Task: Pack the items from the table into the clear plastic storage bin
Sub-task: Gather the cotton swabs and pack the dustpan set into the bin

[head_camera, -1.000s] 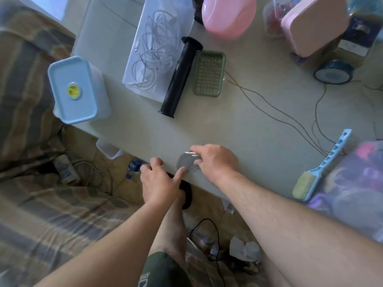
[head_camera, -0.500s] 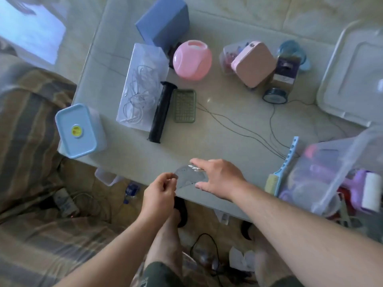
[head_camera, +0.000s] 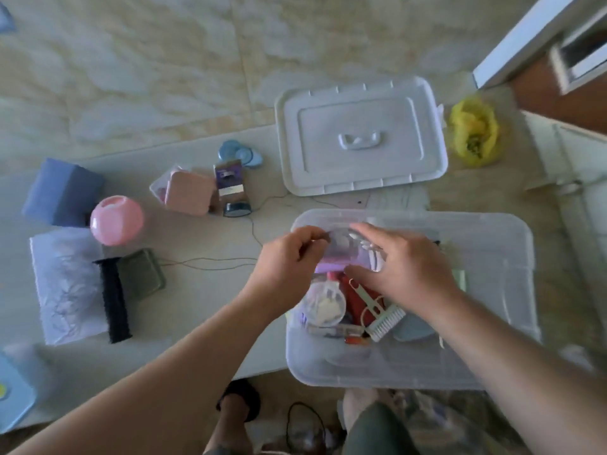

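Note:
Both hands hover over the clear plastic storage bin, which sits at the table's right front edge. Between them is a small clear packet with white bits inside. My left hand pinches its left edge. My right hand grips its right side with the fingers spread. The bin holds a white brush, a round clear tub, a purple item and a red object. Motion blur softens the packet.
Left on the table are a pink ball, a blue box, a bag of cables, a black cylinder, a green dish, a pink case, a purple box and thin wires. The bin's lid lies behind it.
Both hands lifted the small clear packet from the table's front edge and carried it right, over the bin. The view swung right with them.

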